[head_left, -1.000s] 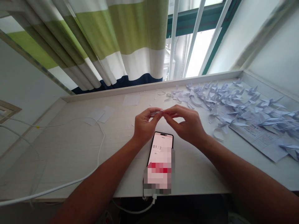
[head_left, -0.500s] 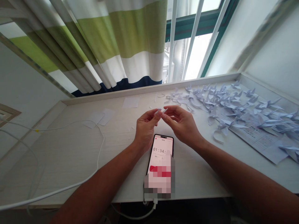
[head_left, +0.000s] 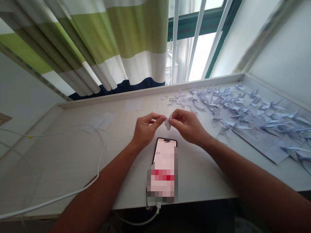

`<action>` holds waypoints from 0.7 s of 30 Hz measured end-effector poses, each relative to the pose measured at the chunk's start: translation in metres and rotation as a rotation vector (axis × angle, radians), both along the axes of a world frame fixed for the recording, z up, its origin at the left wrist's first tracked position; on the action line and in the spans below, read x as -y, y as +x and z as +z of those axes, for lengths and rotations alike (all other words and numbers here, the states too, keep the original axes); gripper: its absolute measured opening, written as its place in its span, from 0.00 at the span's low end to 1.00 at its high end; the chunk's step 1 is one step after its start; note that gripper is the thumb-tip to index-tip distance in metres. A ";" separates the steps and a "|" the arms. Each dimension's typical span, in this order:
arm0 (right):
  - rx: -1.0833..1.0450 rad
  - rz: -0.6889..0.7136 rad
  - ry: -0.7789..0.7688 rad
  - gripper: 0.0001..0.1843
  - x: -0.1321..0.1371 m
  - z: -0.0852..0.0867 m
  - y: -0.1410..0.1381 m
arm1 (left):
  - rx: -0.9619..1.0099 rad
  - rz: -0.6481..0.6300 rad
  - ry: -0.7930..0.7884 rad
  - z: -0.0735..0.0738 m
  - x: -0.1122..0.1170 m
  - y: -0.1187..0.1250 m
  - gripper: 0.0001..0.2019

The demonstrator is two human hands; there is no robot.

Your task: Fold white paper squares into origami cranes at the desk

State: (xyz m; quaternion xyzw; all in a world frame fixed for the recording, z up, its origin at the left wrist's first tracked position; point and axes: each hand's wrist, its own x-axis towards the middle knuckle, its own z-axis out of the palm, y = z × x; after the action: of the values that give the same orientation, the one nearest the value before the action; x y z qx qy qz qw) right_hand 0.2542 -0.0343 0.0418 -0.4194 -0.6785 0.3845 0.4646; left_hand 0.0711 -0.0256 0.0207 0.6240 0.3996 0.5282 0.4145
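Note:
A small folded piece of white paper [head_left: 167,124] hangs between my two hands, above the desk and just beyond the phone. My left hand [head_left: 148,127] pinches its left edge between thumb and fingertips. On the other side, my right hand [head_left: 186,125] grips the paper's right edge in the same way. The phone [head_left: 164,161] lies face up on the desk below the hands, its lit screen partly blurred out. Many folded paper cranes [head_left: 225,100] are heaped to the right of my right hand.
A printed sheet [head_left: 262,142] lies partly under the cranes. Flat paper squares [head_left: 108,121] rest at the left, another paper [head_left: 133,104] at the back. A white cable [head_left: 102,155] crosses the desk [head_left: 60,155] and my left forearm. A curtain [head_left: 136,35] and barred window stand behind.
My hands have moved slightly apart, and more of the folded paper now shows between them, pointing downward. The whole view has shifted a little, so the desk's things appear further left.

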 end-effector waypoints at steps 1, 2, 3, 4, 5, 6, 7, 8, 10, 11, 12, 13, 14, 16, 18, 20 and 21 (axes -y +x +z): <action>0.017 -0.002 0.013 0.10 -0.001 -0.001 0.001 | -0.040 0.005 0.008 0.000 -0.001 -0.001 0.09; 0.034 -0.009 0.031 0.09 -0.001 -0.002 0.001 | -0.076 0.015 0.018 0.000 0.000 -0.002 0.09; 0.052 -0.022 0.051 0.09 -0.001 -0.002 0.001 | -0.108 0.027 0.032 0.001 0.000 -0.003 0.09; 0.069 -0.038 0.072 0.08 -0.001 -0.003 0.001 | -0.138 0.042 0.052 0.002 0.001 -0.003 0.09; 0.085 -0.052 0.090 0.08 -0.001 -0.003 0.001 | -0.167 0.056 0.075 0.004 0.002 -0.003 0.08; 0.100 -0.059 0.103 0.08 0.000 -0.004 0.001 | -0.195 0.066 0.098 0.006 0.003 -0.003 0.08; 0.111 -0.060 0.109 0.08 0.000 -0.004 0.000 | -0.218 0.073 0.119 0.007 0.004 -0.003 0.08; 0.117 -0.056 0.112 0.08 0.000 -0.004 0.000 | -0.235 0.075 0.135 0.008 0.005 -0.003 0.07; 0.113 -0.036 0.110 0.08 0.000 -0.005 0.001 | -0.247 0.071 0.145 0.010 0.006 -0.003 0.07; 0.105 -0.025 0.106 0.08 -0.001 -0.006 0.001 | -0.244 0.067 0.144 0.011 0.006 -0.003 0.07; 0.099 -0.015 0.101 0.08 -0.001 -0.006 0.002 | -0.240 0.062 0.143 0.011 0.006 -0.004 0.07; 0.097 -0.007 0.095 0.08 -0.001 -0.006 0.003 | -0.240 0.057 0.140 0.011 0.006 -0.004 0.07; 0.100 -0.001 0.089 0.08 -0.002 -0.006 0.003 | -0.242 0.049 0.135 0.012 0.006 -0.004 0.08; 0.116 0.005 0.077 0.08 -0.001 -0.004 0.005 | -0.252 0.027 0.127 0.013 0.006 -0.005 0.08; 0.130 0.008 0.068 0.08 -0.001 -0.003 0.006 | -0.256 0.004 0.114 0.013 0.006 -0.006 0.09; 0.139 0.007 0.061 0.08 -0.001 -0.002 0.006 | -0.251 -0.013 0.098 0.013 0.006 -0.006 0.09; 0.142 0.005 0.059 0.08 -0.001 -0.002 0.006 | -0.247 -0.019 0.087 0.013 0.006 -0.007 0.09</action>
State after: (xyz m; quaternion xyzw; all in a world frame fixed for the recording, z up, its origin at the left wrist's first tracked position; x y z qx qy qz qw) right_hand 0.2604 -0.0331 0.0400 -0.4302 -0.7216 0.3350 0.4266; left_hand 0.0645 -0.0312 0.0333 0.7057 0.4183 0.4601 0.3397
